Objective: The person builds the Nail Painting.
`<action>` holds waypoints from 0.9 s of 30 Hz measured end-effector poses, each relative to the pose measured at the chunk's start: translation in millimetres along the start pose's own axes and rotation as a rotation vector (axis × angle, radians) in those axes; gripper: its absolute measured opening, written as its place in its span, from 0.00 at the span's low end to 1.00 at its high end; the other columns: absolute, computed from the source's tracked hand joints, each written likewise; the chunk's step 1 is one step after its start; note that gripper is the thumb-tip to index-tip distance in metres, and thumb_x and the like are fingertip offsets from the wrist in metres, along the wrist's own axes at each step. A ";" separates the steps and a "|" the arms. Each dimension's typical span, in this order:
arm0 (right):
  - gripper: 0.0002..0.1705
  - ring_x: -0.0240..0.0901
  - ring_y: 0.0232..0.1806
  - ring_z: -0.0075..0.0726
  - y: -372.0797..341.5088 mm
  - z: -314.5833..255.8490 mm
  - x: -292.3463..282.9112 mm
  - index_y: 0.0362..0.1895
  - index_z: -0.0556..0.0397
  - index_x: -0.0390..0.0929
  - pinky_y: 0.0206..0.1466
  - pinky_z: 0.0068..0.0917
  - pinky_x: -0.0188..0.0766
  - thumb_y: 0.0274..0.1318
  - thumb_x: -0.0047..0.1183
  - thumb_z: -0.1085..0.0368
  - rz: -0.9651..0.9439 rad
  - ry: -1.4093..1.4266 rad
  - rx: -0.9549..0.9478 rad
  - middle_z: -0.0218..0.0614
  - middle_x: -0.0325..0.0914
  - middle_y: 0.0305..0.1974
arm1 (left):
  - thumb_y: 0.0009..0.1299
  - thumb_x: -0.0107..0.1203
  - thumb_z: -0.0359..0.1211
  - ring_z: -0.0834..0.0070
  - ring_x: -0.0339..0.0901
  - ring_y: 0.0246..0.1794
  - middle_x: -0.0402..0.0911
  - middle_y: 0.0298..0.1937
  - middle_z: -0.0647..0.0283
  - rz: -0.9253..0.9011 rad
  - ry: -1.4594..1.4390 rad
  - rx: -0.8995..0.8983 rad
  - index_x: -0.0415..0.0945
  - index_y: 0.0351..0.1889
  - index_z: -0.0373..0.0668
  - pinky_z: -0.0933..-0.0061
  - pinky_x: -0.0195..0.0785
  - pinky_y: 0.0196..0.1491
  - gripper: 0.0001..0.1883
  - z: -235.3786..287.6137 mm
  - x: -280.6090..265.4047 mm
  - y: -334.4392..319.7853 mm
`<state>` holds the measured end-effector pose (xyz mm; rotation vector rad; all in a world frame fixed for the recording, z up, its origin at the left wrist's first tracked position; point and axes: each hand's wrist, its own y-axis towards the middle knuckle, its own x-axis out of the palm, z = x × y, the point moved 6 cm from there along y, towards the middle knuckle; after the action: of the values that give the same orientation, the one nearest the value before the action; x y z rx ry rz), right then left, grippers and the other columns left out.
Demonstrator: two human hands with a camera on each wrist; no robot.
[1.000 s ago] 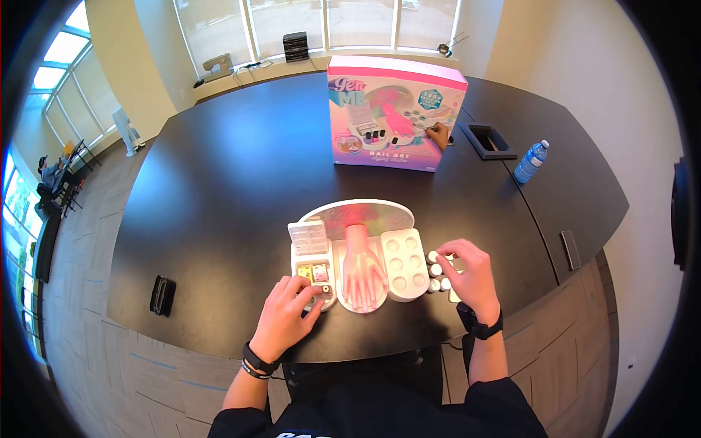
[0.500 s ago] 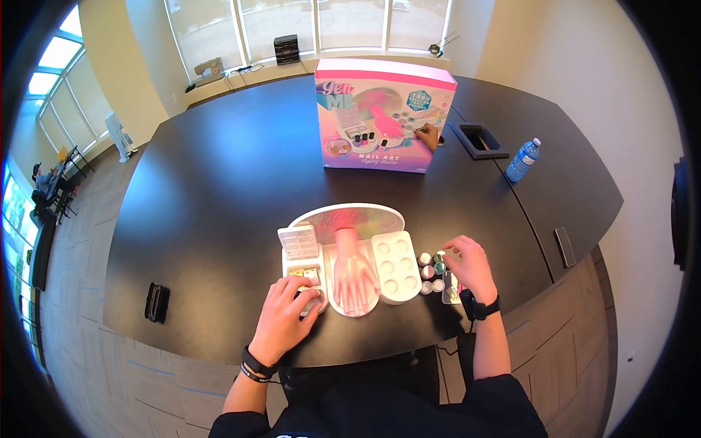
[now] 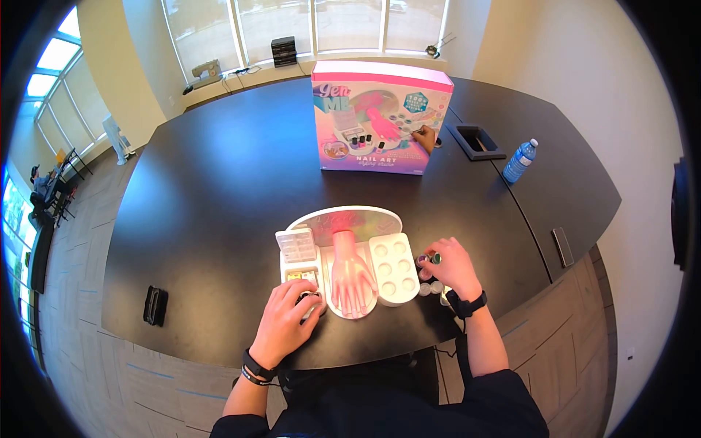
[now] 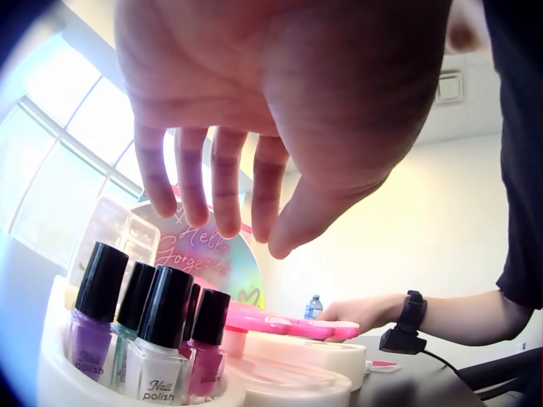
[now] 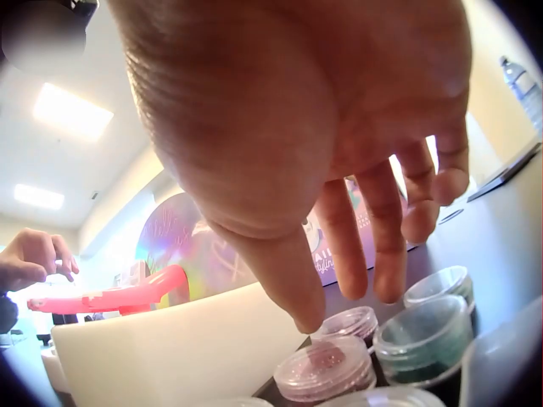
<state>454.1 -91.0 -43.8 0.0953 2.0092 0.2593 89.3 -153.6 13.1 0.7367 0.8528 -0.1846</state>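
My left hand [image 3: 283, 321] hangs over the left compartment of a white nail-art stand, its fingers loosely bent. Beneath it in the left wrist view stand several nail polish bottles [image 4: 165, 339] with black caps, with air between them and the fingertips. In the stand's middle lies a pink model hand [image 3: 352, 281], palm down. My right hand [image 3: 454, 266] is over a cluster of small clear jars at the stand's right. In the right wrist view its thumb tip is right at a purple glitter jar [image 5: 348, 324], beside a pink glitter jar [image 5: 322, 369] and a green glitter jar [image 5: 424, 339].
A white six-well palette [image 3: 394, 270] forms the stand's right side; a shiny backboard [image 3: 365, 217] rises behind. Farther back is the nail art box [image 3: 380, 120]. A water bottle [image 3: 520, 160] and a phone [image 3: 562, 247] are at the right, a black case [image 3: 155, 305] at the left.
My right hand drew back a little from the jars, then came in again over the back ones. My left hand has stayed above the polish bottles. The head view has shifted slightly.
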 end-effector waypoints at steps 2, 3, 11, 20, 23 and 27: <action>0.11 0.77 0.45 0.51 1.1 -0.6 2.5 0.38 0.50 0.90 0.51 0.46 0.78 0.54 0.73 0.59 -0.024 -0.013 0.013 0.36 0.86 0.37 | 0.65 0.72 0.26 0.55 0.82 0.60 0.86 0.55 0.61 0.008 -0.015 0.012 0.84 0.41 0.43 0.54 0.75 0.63 0.10 0.2 -0.7 0.0; 0.12 0.78 0.46 0.52 1.3 -0.4 4.4 0.38 0.49 0.90 0.52 0.47 0.79 0.54 0.73 0.58 -0.048 -0.025 0.027 0.36 0.86 0.38 | 0.65 0.72 0.26 0.55 0.82 0.60 0.86 0.55 0.61 0.008 -0.014 0.013 0.84 0.41 0.43 0.54 0.75 0.63 0.10 0.3 -0.8 0.0; 0.11 0.78 0.46 0.51 1.3 -2.0 10.3 0.37 0.49 0.89 0.52 0.48 0.77 0.53 0.74 0.58 -0.053 -0.032 0.041 0.36 0.86 0.37 | 0.65 0.72 0.25 0.54 0.82 0.59 0.86 0.53 0.61 0.026 -0.021 0.010 0.83 0.41 0.42 0.54 0.75 0.62 0.10 -2.2 -2.0 -0.3; 0.10 0.80 0.48 0.50 2.4 1.7 10.4 0.36 0.48 0.88 0.55 0.48 0.75 0.54 0.73 0.58 -0.035 -0.036 0.070 0.34 0.87 0.39 | 0.65 0.73 0.25 0.53 0.82 0.60 0.86 0.52 0.60 0.034 -0.011 -0.007 0.83 0.41 0.41 0.53 0.75 0.63 0.10 -4.6 -5.9 0.5; 0.09 0.80 0.49 0.49 3.1 -0.5 3.3 0.36 0.47 0.88 0.56 0.47 0.74 0.55 0.72 0.59 0.014 -0.029 0.068 0.32 0.88 0.39 | 0.65 0.73 0.25 0.53 0.82 0.60 0.86 0.52 0.60 0.037 -0.011 -0.012 0.83 0.42 0.41 0.53 0.75 0.63 0.10 -6.2 -6.6 -0.7; 0.08 0.80 0.50 0.47 5.1 -16.1 -13.4 0.39 0.47 0.89 0.56 0.45 0.73 0.58 0.71 0.59 0.103 -0.007 0.024 0.30 0.88 0.40 | 0.65 0.73 0.25 0.53 0.82 0.60 0.86 0.53 0.59 0.038 -0.012 -0.009 0.84 0.43 0.41 0.53 0.75 0.63 0.11 -7.3 -8.4 -1.2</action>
<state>445.4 -90.8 -24.2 0.2152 2.0037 0.2999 78.8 -150.8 15.5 0.7428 0.8273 -0.1507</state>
